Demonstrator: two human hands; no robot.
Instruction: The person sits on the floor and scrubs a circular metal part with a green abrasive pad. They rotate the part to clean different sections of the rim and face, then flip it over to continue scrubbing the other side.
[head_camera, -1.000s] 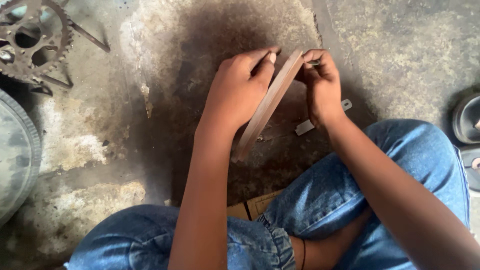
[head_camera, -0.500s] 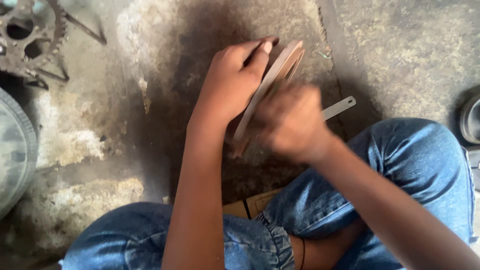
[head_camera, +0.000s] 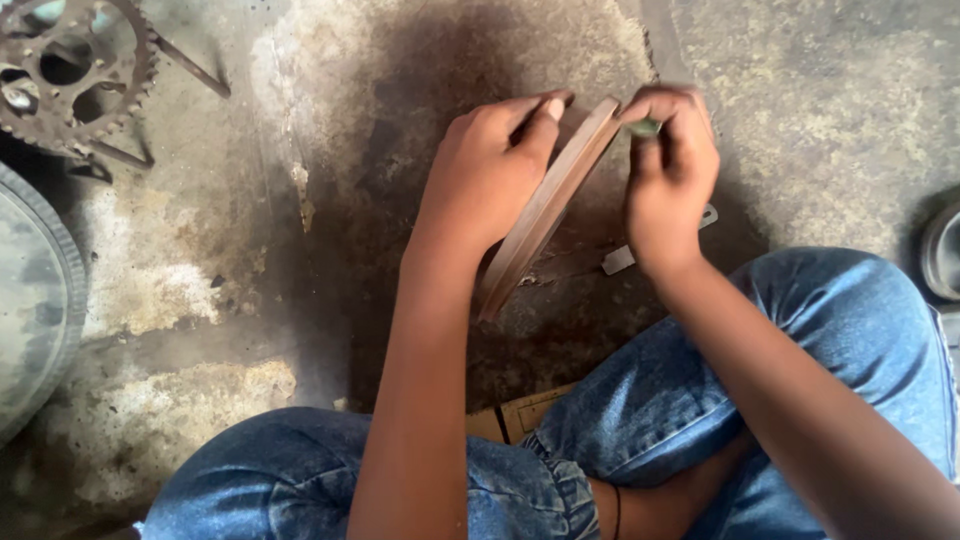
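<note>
My left hand (head_camera: 490, 180) grips a flat, curved brown piece (head_camera: 548, 205), held on edge and tilted over the stained concrete floor. Its fingers wrap the left face and the thumb lies along the top. My right hand (head_camera: 668, 180) is at the piece's upper end, fingers pinched on a small greenish object (head_camera: 645, 127) pressed against the rim. A flat metal tool (head_camera: 620, 258) lies on the floor under my right hand, mostly hidden by it.
A rusty toothed sprocket (head_camera: 72, 70) lies at the top left. A large round grey disc (head_camera: 35, 310) sits at the left edge, and a dark round object (head_camera: 943, 252) at the right edge. A cardboard scrap (head_camera: 525, 412) shows between my jeans-clad knees.
My right hand swept down the piece toward the lower end, then returned to its upper end. My left hand kept its hold and barely moved.
</note>
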